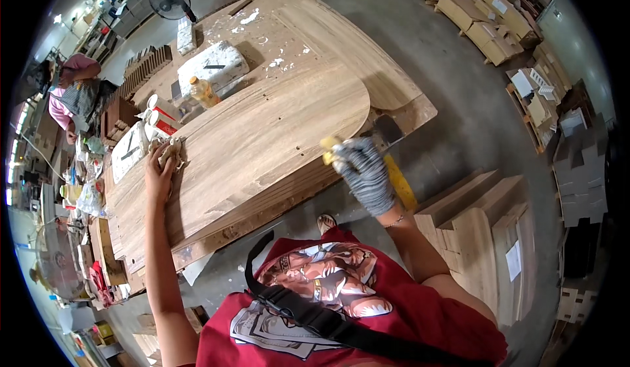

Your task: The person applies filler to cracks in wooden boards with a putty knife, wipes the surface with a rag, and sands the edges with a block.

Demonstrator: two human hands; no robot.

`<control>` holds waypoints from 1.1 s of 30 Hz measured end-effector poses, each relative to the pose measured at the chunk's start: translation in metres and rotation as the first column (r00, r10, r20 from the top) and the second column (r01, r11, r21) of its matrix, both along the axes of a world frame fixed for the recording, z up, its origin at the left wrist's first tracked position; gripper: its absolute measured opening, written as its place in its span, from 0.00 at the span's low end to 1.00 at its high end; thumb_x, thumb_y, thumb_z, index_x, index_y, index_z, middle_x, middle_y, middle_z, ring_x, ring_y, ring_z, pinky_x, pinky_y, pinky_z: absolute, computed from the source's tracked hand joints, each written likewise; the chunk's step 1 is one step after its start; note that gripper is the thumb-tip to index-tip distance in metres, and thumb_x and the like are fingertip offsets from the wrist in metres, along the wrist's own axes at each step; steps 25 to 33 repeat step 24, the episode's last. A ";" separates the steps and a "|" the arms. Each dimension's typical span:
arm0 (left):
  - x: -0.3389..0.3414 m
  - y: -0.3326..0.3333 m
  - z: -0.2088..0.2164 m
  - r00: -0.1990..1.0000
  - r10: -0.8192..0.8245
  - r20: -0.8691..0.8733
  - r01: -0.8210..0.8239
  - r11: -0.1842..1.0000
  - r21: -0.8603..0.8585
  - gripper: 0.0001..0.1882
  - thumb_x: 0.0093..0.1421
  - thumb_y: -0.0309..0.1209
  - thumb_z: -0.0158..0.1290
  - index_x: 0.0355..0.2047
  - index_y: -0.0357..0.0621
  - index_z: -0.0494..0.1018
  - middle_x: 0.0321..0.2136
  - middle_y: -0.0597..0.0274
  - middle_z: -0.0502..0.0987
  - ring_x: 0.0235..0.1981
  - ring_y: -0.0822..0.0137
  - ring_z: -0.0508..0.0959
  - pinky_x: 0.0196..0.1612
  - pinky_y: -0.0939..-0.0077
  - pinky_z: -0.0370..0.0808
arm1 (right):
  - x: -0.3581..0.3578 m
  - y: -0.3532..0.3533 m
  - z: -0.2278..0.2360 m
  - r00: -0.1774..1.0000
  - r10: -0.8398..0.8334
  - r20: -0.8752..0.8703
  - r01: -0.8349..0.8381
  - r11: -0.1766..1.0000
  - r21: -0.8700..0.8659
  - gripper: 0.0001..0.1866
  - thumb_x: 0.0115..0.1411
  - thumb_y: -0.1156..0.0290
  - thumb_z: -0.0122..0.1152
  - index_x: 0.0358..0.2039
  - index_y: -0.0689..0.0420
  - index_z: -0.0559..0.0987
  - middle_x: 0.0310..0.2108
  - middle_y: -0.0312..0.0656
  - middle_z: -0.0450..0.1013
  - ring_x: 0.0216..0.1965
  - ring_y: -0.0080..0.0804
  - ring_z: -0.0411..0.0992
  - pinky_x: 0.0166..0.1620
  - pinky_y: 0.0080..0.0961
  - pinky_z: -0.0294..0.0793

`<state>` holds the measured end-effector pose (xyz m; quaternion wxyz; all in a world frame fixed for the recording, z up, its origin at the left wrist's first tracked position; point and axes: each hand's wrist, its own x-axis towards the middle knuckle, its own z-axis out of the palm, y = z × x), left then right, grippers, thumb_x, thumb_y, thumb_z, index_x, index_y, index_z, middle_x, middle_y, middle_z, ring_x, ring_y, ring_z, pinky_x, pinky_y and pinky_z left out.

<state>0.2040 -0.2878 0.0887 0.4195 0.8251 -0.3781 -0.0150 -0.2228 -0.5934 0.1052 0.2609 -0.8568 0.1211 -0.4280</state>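
A rounded wood-grain panel (262, 137) lies across the workbench in front of me, on top of a stack of similar panels. My left hand (161, 170) is bare and closes around a crumpled beige rag (173, 152), which rests on the panel's left part. On my right hand (365, 175) is a grey striped glove. Its fingers grip a small yellow sponge-like piece (329, 149) at the panel's right near edge. Small dark holes dot the panel's top. An orange-yellow bottle (203, 93) stands behind the panel, beside a white paint-smeared block (213, 67).
White-and-red containers (163, 118) stand beyond my left hand. Stacked wooden boards (469, 236) occupy the floor at my right, near a yellow strip (399, 182). A fan (169, 1) stands at the far end. A co-worker (75, 91) is at the far left; cartons (489, 26) lie far right.
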 end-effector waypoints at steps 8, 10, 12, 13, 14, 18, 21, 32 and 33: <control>-0.148 -0.094 0.062 0.966 -0.195 -0.168 0.217 0.969 0.121 0.29 0.59 0.23 0.54 0.62 0.45 0.64 0.61 0.52 0.66 0.60 0.50 0.68 0.62 0.63 0.65 | -0.034 0.011 0.002 0.947 -0.192 0.257 0.069 0.905 0.419 0.19 0.53 0.78 0.68 0.47 0.57 0.78 0.46 0.37 0.71 0.47 0.29 0.70 0.52 0.26 0.72; -0.203 -0.139 0.089 0.944 -0.301 -0.137 0.329 0.889 0.319 0.30 0.62 0.32 0.53 0.64 0.46 0.60 0.63 0.50 0.63 0.62 0.47 0.64 0.63 0.59 0.63 | -0.049 0.004 -0.006 0.931 -0.221 0.291 0.044 0.858 0.511 0.19 0.54 0.79 0.67 0.48 0.58 0.77 0.47 0.37 0.70 0.48 0.27 0.70 0.53 0.25 0.71; -0.213 -0.182 0.068 0.812 -0.558 0.174 0.472 0.801 0.367 0.32 0.64 0.43 0.50 0.64 0.44 0.59 0.63 0.48 0.61 0.64 0.47 0.61 0.66 0.56 0.59 | -0.055 0.005 -0.002 0.921 -0.202 0.334 -0.005 0.850 0.527 0.20 0.55 0.80 0.66 0.49 0.58 0.77 0.48 0.37 0.70 0.48 0.27 0.70 0.54 0.24 0.71; -0.225 -0.208 0.064 0.764 -0.607 0.218 0.516 0.778 0.358 0.34 0.63 0.47 0.48 0.64 0.43 0.59 0.64 0.47 0.60 0.65 0.48 0.60 0.67 0.56 0.58 | -0.059 0.004 -0.002 0.916 -0.195 0.352 -0.015 0.858 0.513 0.20 0.55 0.80 0.65 0.49 0.58 0.77 0.48 0.38 0.69 0.48 0.27 0.70 0.54 0.24 0.71; -0.239 -0.233 0.062 0.711 -0.652 0.262 0.559 0.751 0.352 0.36 0.62 0.51 0.47 0.64 0.41 0.59 0.64 0.47 0.60 0.66 0.48 0.59 0.68 0.56 0.56 | -0.064 0.003 -0.002 0.910 -0.187 0.369 -0.025 0.866 0.499 0.20 0.55 0.81 0.65 0.49 0.58 0.76 0.48 0.38 0.69 0.48 0.28 0.70 0.55 0.25 0.71; -0.280 -0.292 0.058 0.579 -0.716 0.391 0.590 0.698 0.405 0.35 0.61 0.46 0.51 0.66 0.51 0.57 0.67 0.53 0.55 0.64 0.49 0.61 0.63 0.58 0.66 | -0.083 0.000 -0.007 0.889 -0.272 0.367 -0.009 0.792 0.610 0.20 0.55 0.81 0.64 0.50 0.60 0.76 0.50 0.40 0.71 0.51 0.29 0.70 0.57 0.27 0.70; -0.295 -0.298 0.058 0.411 -0.787 0.460 0.616 0.611 0.496 0.41 0.46 0.33 0.62 0.63 0.52 0.63 0.65 0.62 0.60 0.62 0.61 0.65 0.58 0.69 0.71 | -0.105 -0.013 -0.014 0.870 -0.349 0.349 0.044 0.759 0.649 0.20 0.58 0.79 0.63 0.52 0.61 0.75 0.50 0.41 0.73 0.50 0.30 0.72 0.56 0.28 0.72; -0.305 -0.297 0.051 0.380 -0.884 0.272 0.510 0.446 0.736 0.42 0.45 0.34 0.63 0.62 0.53 0.63 0.66 0.63 0.59 0.63 0.63 0.65 0.59 0.69 0.70 | -0.118 -0.031 -0.021 0.852 -0.378 0.363 0.035 0.733 0.679 0.20 0.60 0.75 0.62 0.54 0.59 0.74 0.51 0.43 0.73 0.51 0.32 0.72 0.56 0.29 0.72; -0.305 -0.297 0.051 0.380 -0.884 0.272 0.510 0.446 0.736 0.42 0.45 0.34 0.63 0.62 0.53 0.63 0.66 0.63 0.59 0.63 0.63 0.65 0.59 0.69 0.70 | -0.118 -0.031 -0.021 0.852 -0.378 0.363 0.035 0.733 0.679 0.20 0.60 0.75 0.62 0.54 0.59 0.74 0.51 0.43 0.73 0.51 0.32 0.72 0.56 0.29 0.72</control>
